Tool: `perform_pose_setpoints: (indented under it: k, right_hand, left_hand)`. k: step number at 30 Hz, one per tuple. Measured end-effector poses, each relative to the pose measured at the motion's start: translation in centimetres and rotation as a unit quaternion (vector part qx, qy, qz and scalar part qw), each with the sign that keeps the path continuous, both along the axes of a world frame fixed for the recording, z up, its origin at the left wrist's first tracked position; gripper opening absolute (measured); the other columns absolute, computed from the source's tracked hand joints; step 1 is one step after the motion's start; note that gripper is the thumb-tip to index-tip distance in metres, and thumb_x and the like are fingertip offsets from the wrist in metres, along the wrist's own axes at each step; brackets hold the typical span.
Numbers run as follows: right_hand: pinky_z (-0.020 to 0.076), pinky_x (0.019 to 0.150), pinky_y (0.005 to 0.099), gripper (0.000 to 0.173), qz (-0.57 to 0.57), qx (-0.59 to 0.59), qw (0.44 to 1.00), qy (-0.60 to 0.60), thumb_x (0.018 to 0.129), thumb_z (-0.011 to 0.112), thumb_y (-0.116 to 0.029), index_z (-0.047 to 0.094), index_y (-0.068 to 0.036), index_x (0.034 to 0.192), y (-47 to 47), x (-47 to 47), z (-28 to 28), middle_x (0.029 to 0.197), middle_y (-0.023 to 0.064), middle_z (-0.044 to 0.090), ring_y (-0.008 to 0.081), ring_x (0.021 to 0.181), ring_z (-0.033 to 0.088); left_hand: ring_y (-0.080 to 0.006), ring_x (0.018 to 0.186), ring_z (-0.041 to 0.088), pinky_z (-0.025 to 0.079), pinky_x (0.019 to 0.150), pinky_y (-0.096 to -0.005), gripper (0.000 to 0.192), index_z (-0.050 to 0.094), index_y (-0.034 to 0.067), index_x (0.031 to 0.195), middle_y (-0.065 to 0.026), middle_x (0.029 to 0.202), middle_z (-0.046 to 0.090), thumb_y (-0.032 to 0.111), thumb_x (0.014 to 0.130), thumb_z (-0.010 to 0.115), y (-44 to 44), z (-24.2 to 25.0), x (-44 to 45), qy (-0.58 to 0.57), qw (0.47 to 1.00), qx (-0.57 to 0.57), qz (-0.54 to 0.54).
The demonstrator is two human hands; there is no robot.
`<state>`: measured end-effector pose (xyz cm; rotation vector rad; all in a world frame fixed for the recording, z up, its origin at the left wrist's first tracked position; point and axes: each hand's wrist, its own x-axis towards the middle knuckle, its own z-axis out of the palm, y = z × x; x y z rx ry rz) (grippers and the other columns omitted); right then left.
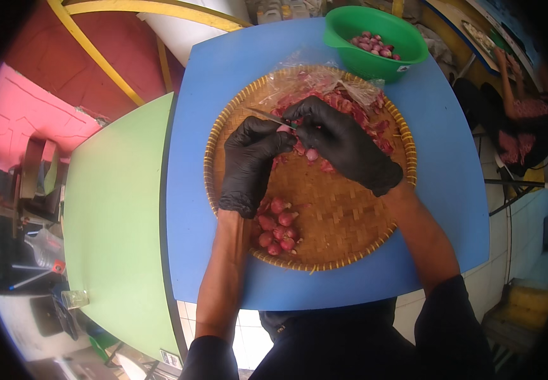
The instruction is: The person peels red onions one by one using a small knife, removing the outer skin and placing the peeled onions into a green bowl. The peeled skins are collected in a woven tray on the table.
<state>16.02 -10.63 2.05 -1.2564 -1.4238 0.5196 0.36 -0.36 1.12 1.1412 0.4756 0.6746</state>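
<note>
Both my hands wear black gloves and meet over the upper half of a round woven bamboo tray (340,223). My left hand (255,159) pinches a small shallot (284,128) between thumb and fingers. My right hand (343,142) grips a small knife (266,114), its blade pointing left across the shallot. Below the hands, a pale pink peeled shallot (312,154) lies among reddish skins (352,110). Unpeeled red shallots (278,232) are heaped at the tray's lower left, beside my left wrist. Clear plastic (297,85) covers part of the skins at the top.
The tray stands on a blue table (449,190). A green plastic basin (383,66) holding shallots stands at its top right. A green table (117,213) adjoins on the left, with a clear glass (75,299) at its edge. Another person (516,111) sits at the right.
</note>
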Motion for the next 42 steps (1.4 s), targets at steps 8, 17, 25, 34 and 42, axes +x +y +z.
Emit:
perform_pose_setpoints:
  k: [8, 17, 25, 34, 42]
  right_hand:
    - [0.0521, 0.079, 0.04, 0.008, -0.175, -0.017, 0.947, -0.27, 0.093, 0.063, -0.008, 0.065, -0.006, 0.1, -0.9, 3.3, 1.0, 0.111, 0.012, 0.065, 0.0318, 0.098, 0.066]
    - [0.0523, 0.082, 0.0413, 0.023, -0.095, 0.032, 0.973, -0.206, 0.086, 0.075, -0.027, 0.074, -0.01, 0.102, -1.4, 0.1, 1.9, 0.11, 0.0121, 0.063, 0.0318, 0.096, 0.066]
    - [0.0528, 0.084, 0.0402, 0.028, -0.219, -0.014, 0.946, -0.24, 0.084, 0.077, -0.029, 0.072, -0.008, 0.102, -0.8, 7.7, 6.4, 0.108, 0.0122, 0.066, 0.0303, 0.094, 0.067]
    - [0.0492, 0.09, 0.0334, 0.047, -0.323, -0.019, 0.925, -0.201, 0.083, 0.055, 0.006, 0.048, -0.006, 0.129, -5.9, 15.9, 3.6, 0.122, 0.0136, 0.057, 0.0235, 0.106, 0.062]
    - [0.0525, 0.074, 0.0302, 0.065, -0.487, 0.11, 0.864, -0.062, 0.093, 0.053, 0.004, 0.033, -0.01, 0.153, -13.6, 14.6, -5.2, 0.13, 0.0132, 0.056, 0.0162, 0.087, 0.064]
  left_hand:
    - [-0.0197, 0.085, 0.067, 0.054, 0.078, -0.0319, 0.021, 0.063, 0.001, 0.103, -0.0101, 0.098, 0.068, 0.011, 0.09, 0.075, -0.2, -0.1, 0.2, -0.024, 0.996, -0.049, -0.066]
    - [-0.0178, 0.077, 0.067, 0.053, 0.068, -0.0294, 0.031, 0.059, -0.002, 0.12, -0.0107, 0.096, 0.066, 0.023, 0.104, 0.052, -0.7, 0.2, 0.5, 0.043, 0.994, 0.047, -0.09]
    - [-0.0068, 0.052, 0.048, 0.035, 0.049, -0.0236, 0.037, 0.066, 0.001, 0.115, 0.0001, 0.06, 0.054, 0.034, 0.104, 0.055, 0.3, 0.2, -0.1, 0.083, 0.991, 0.105, 0.012]
    - [-0.0048, 0.046, 0.039, 0.027, 0.043, -0.0244, 0.018, 0.07, 0.004, 0.093, 0.0034, 0.056, 0.048, 0.021, 0.097, 0.065, 2.6, 0.3, -1.5, -0.074, 0.968, 0.063, 0.232]
    - [-0.0065, 0.049, 0.046, 0.033, 0.047, -0.0244, 0.015, 0.071, 0.006, 0.09, 0.0012, 0.06, 0.055, 0.02, 0.095, 0.068, 3.5, 0.5, -2.0, -0.049, 0.966, 0.11, 0.228]
